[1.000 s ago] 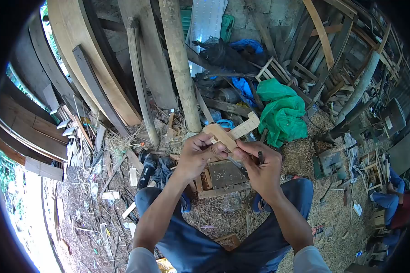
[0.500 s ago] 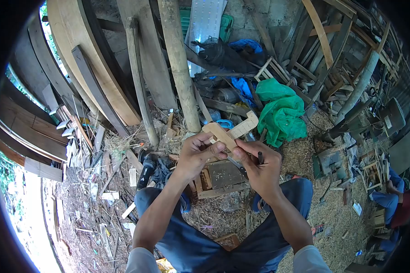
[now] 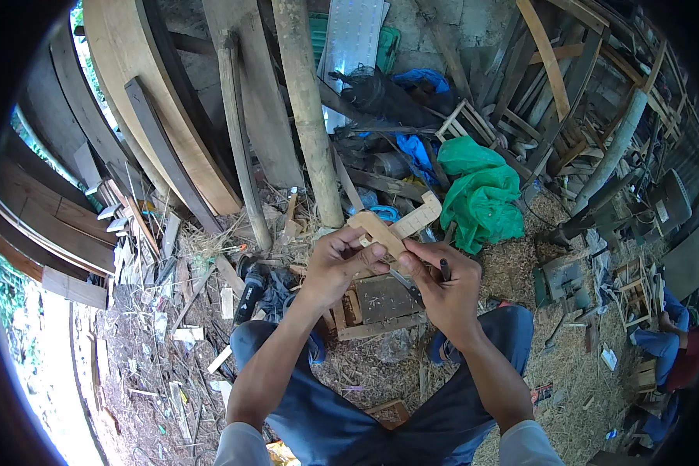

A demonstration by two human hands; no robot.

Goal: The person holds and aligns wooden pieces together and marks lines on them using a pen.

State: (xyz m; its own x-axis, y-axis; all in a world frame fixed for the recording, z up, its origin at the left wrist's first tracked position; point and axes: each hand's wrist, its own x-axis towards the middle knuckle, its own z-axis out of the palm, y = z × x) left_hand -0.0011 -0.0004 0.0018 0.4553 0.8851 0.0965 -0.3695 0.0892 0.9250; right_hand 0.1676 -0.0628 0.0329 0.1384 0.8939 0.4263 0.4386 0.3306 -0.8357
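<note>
In front of me both hands hold a small wooden piece: a flat bar (image 3: pixel 380 235) crossed by a hook-ended wooden arm (image 3: pixel 416 220) with faint marks on it. My left hand (image 3: pixel 332 266) pinches the bar's left side between thumb and fingers. With thumb and forefinger, my right hand (image 3: pixel 449 286) grips its lower right end. The tip of a dark, pen-like stick (image 3: pixel 445 269) pokes up from the right fingers. A narrow metal blade (image 3: pixel 405 286) shows under that hand; how it is held is hidden. Below lies a wooden frame with a dark panel (image 3: pixel 388 299).
A black power tool (image 3: pixel 248 293) lies left of my knees. A green plastic sheet (image 3: pixel 481 194) is at the right, past my hands. Boards and a thick pole (image 3: pixel 307 116) lean at the back. Another person (image 3: pixel 668 342) sits far right. Wood scraps and shavings cover the ground.
The view has shifted very slightly. Both hands keep the same hold on the wooden piece, which has barely moved.
</note>
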